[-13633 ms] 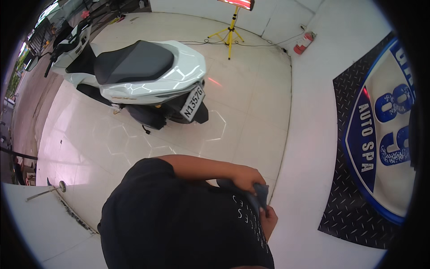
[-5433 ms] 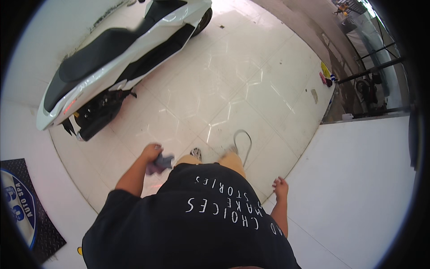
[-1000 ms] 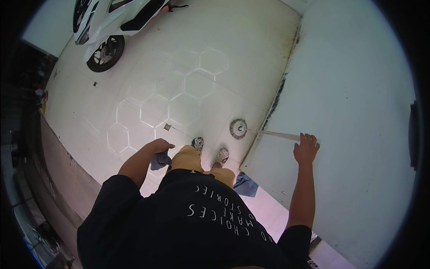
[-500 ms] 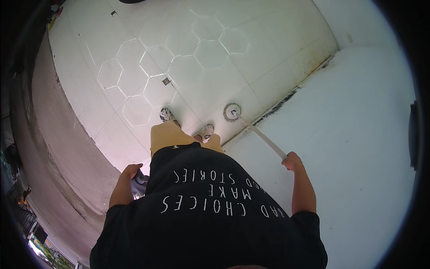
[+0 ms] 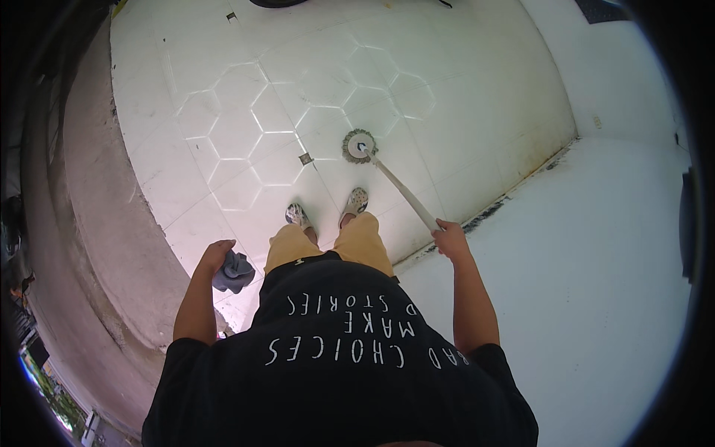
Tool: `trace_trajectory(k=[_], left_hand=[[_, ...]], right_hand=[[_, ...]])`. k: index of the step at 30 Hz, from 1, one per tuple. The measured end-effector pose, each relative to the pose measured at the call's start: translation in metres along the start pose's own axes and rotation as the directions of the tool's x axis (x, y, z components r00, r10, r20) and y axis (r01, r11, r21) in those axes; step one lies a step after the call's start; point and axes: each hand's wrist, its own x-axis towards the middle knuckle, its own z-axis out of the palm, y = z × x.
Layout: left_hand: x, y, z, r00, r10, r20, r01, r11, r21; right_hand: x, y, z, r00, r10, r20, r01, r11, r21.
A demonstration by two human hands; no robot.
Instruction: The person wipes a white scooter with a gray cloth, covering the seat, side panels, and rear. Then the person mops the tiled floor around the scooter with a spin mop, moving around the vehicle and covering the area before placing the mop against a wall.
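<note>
My right hand (image 5: 450, 240) is wrapped round the upper end of the pale pole of a mop (image 5: 406, 192). From there the pole slants forward and left to a round, flat mop head (image 5: 360, 147) with a grey-brown fringe, which lies on the tiles ahead of my feet. At my left side hangs a bunched grey cloth (image 5: 234, 273). My left hand (image 5: 217, 255) is closed on it, though the fingertips are partly hidden.
Pale floor tiles (image 5: 477, 89) carry bright hexagon reflections and a small dark square inset (image 5: 306, 159). A white wall (image 5: 581, 261) with a dirty base edge rises at right. Rough concrete (image 5: 97, 194) borders the left. A dark rounded object (image 5: 279, 2) stands at the far edge.
The mop head has slid forward and left, away from the wall's base. My right hand moved left and forward with the pole. My left hand shifted slightly forward, showing more cloth.
</note>
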Motion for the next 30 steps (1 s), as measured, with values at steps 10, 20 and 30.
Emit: trace_trajectory(k=[10, 20, 30], left_hand=[[-0.041, -0.015, 0.051, 0.973, -0.196, -0.126, 0.167, 0.964, -0.206], [-0.035, 0.006, 0.068, 0.969, -0.240, 0.060, 0.247, 0.955, -0.166], [0.038, 0.088, -0.048, 0.989, -0.146, 0.036, 0.150, 0.977, -0.153]], right_hand=[[0.019, -0.072, 0.041, 0.971, -0.142, 0.194, 0.223, 0.829, -0.513], [0.101, -0.097, -0.074, 0.931, 0.019, 0.366, 0.036, 0.989, -0.144], [0.073, -0.265, -0.068, 0.978, -0.157, 0.139, 0.204, 0.558, -0.804]])
